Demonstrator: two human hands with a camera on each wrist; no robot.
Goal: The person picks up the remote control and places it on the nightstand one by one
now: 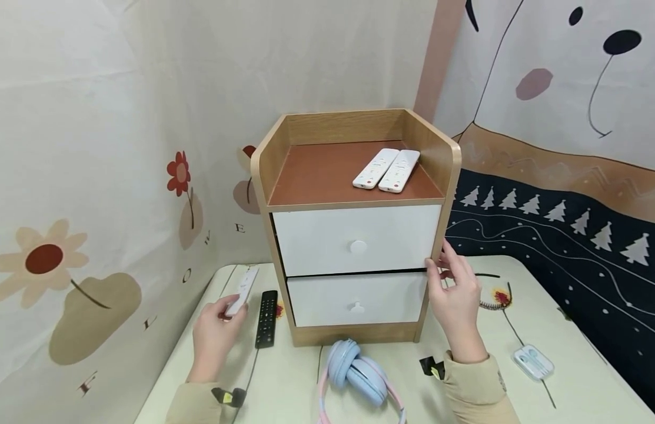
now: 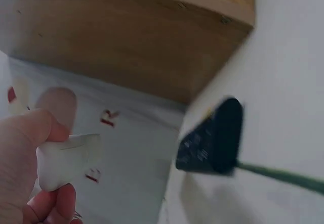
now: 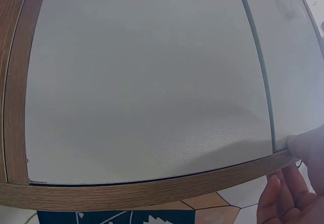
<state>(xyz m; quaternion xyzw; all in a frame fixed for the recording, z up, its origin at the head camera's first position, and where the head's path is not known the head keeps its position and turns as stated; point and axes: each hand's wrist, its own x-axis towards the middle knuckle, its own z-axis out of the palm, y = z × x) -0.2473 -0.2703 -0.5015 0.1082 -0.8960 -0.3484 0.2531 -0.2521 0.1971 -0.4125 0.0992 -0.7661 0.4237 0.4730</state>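
White remote [image 1: 246, 288] — in left hand [image 1: 215, 337].

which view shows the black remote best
The head view: the black remote lies there face up at full length, its buttons visible. The left wrist view catches it blurred and foreshortened, end toward the camera; the right wrist view does not show it.

White remote [image 1: 246, 287], wood-grain cabinet [image 1: 353, 334], white drawers [image 1: 316, 241]
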